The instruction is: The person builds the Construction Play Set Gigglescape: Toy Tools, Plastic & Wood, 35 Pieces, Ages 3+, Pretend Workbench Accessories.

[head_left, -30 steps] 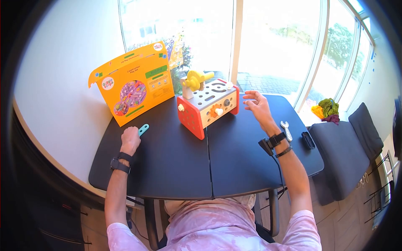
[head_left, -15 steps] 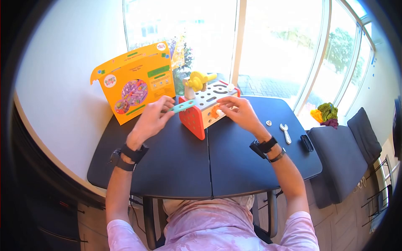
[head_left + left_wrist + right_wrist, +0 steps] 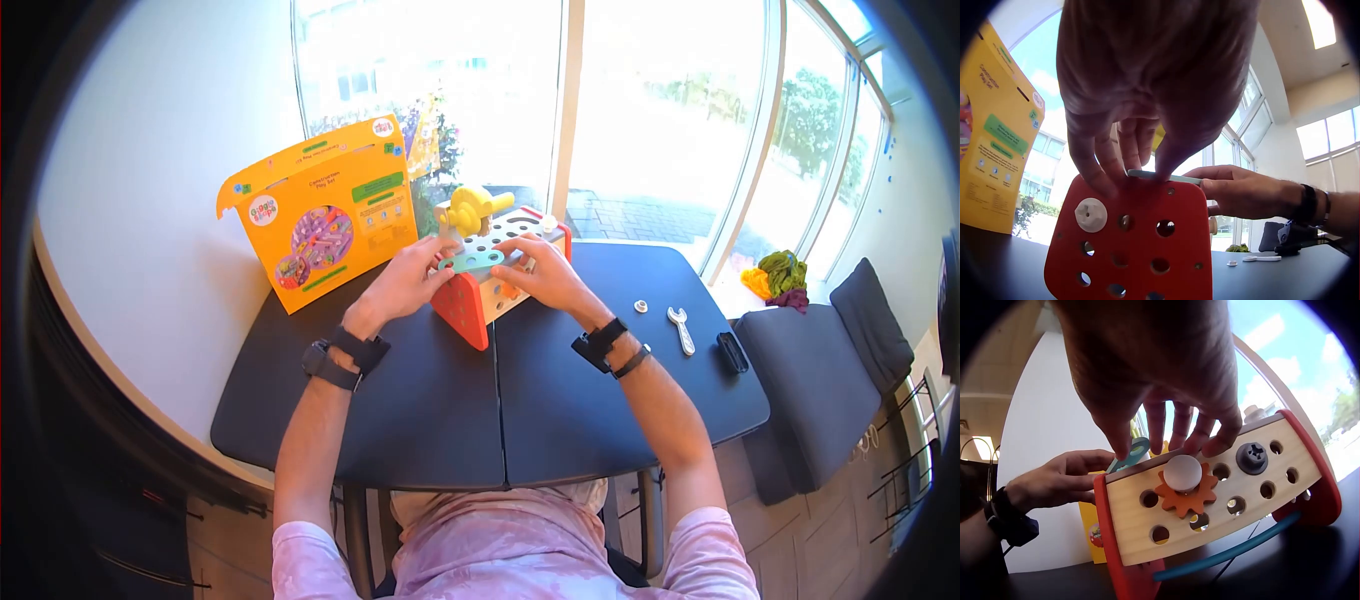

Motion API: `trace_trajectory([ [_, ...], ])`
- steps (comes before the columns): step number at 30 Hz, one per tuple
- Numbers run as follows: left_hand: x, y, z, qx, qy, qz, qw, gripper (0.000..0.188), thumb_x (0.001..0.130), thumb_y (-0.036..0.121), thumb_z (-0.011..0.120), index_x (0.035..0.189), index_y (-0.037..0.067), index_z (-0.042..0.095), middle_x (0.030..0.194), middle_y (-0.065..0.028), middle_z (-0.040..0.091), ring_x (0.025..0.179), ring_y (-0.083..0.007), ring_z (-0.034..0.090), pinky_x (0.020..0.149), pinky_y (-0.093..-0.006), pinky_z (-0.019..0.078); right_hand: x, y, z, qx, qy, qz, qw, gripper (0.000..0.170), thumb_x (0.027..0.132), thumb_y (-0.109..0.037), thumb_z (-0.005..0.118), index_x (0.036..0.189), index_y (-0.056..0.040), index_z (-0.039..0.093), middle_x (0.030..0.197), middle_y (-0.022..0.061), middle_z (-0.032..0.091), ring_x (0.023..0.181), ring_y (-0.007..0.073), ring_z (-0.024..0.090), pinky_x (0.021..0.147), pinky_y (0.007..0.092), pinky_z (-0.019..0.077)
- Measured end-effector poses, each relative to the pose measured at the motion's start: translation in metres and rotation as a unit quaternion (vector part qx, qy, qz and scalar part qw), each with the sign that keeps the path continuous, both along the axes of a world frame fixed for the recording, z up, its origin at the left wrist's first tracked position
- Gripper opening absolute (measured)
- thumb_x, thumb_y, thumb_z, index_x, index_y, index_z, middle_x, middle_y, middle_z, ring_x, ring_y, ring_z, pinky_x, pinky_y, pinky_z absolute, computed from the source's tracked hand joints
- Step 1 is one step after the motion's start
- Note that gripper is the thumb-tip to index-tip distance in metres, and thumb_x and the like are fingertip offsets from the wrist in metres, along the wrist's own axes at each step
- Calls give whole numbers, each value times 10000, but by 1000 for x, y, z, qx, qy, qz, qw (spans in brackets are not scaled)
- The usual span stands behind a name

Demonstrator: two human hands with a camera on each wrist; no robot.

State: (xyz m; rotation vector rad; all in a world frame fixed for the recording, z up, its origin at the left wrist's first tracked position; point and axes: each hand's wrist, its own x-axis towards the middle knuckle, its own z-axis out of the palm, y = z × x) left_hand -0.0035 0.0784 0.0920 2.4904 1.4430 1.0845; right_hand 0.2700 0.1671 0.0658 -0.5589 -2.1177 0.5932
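A toy workbench with red end panels stands on the dark table. Across its top at the left end lies a teal strip with holes. My left hand pinches the strip's left end; my right hand has thumb and fingers at its right end. On the bench's wooden front are an orange gear under a white knob and a grey bolt. A white nut sits on the red end panel. Yellow toy parts stand on top, behind the left fingers.
An orange play-set box stands at the back left. To the right lie a small white nut, a white toy wrench and a black object. A dark chair stands past the table's right edge; windows are behind.
My left hand has picked up the teal strip from the left of the table and brought it over the bench's top. My right hand has moved left to the strip's other end.
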Motion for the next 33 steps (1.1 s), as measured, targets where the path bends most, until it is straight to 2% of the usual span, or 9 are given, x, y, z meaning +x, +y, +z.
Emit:
trace_trajectory([
  [4,1,-1,-3,-10,-20,5,1000,410,1033,144,734,1406,2,642,1203,-187,749,1016,-305,712,925,-411,583,3,9,-6,27,-17,-14,999,408,950,-284,833,1254,-17,779,1060,114,700,871,186,638,806,368,540],
  [9,-9,9,-9,-26,-71,7,997,449,1031,153,743,1436,-5,630,1225,-160,757,986,-248,703,902,-384,590,-2,13,-5,20,-13,-35,999,384,950,-298,835,1230,-38,803,1038,90,702,850,181,618,781,352,530],
  [12,-11,7,-16,-36,-86,8,996,463,1029,60,728,1473,8,606,1278,-143,730,1061,-225,743,935,-372,614,2,10,-10,20,-10,-46,999,369,949,-308,841,1198,-37,817,1015,80,692,833,169,608,763,343,523],
  [15,-12,6,-14,-53,-120,10,991,480,1019,38,729,1478,5,594,1287,-145,734,1078,-225,755,950,-370,621,1,11,-7,10,-17,-50,999,359,950,-314,845,1171,-31,824,999,76,684,807,154,597,738,335,511],
  [21,-11,3,-17,-24,-104,21,994,483,1014,34,739,1476,21,598,1232,-128,759,1077,-228,764,973,-365,621,2,10,-7,0,-24,-48,999,351,955,-307,846,1163,-25,824,981,72,670,759,137,579,699,327,496],
  [25,-11,5,-17,-23,-131,17,991,473,987,49,762,1439,20,628,1175,-111,774,1026,-227,736,906,-377,616,3,12,-4,-10,-30,-38,999,349,954,-304,847,1165,-27,823,988,71,675,759,131,582,698,322,496],
  [28,-13,9,-15,-29,-136,20,990,460,990,58,767,1428,21,633,1166,-110,776,1015,-225,737,911,-377,611,2,18,0,-4,-47,-34,998,311,983,-263,830,1210,-51,821,966,27,671,770,82,600,693,272,503],
  [33,-9,3,-16,-32,-137,16,990,443,997,63,767,1418,21,637,1163,-112,780,1017,-221,740,927,-375,602,8,16,-5,-27,-44,-22,998,326,976,-231,825,1224,-20,811,993,30,737,801,68,638,702,256,517],
])
